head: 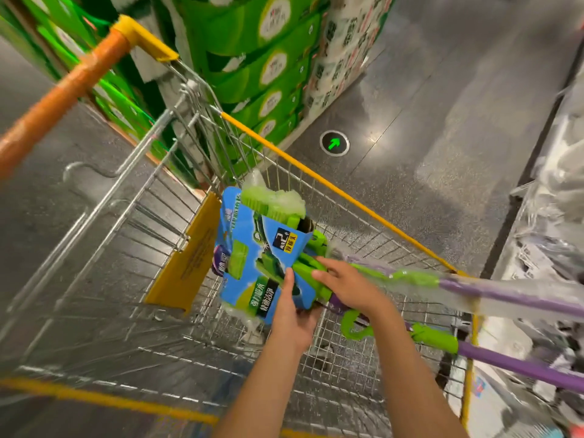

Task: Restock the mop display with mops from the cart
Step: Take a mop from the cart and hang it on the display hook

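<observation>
A wire shopping cart (347, 197) with yellow rim and orange handle fills the view. Inside it lie two mops. The upper mop (252, 248) has a green head in a blue card sleeve, and its plastic-wrapped purple handle (512, 295) runs out over the right rim. My left hand (292, 314) grips the lower edge of the blue sleeve, thumb on top. My right hand (344, 287) rests on the green neck of that mop, fingers curled over it. A second mop (442, 341) with a green hook and purple handle lies beneath.
Stacked green cartons (252, 67) and a patterned pack stand beyond the cart's far-left side. A grey floor with a round green arrow marker (334, 143) lies past the rim. Plastic-wrapped goods (556, 191) crowd the right edge.
</observation>
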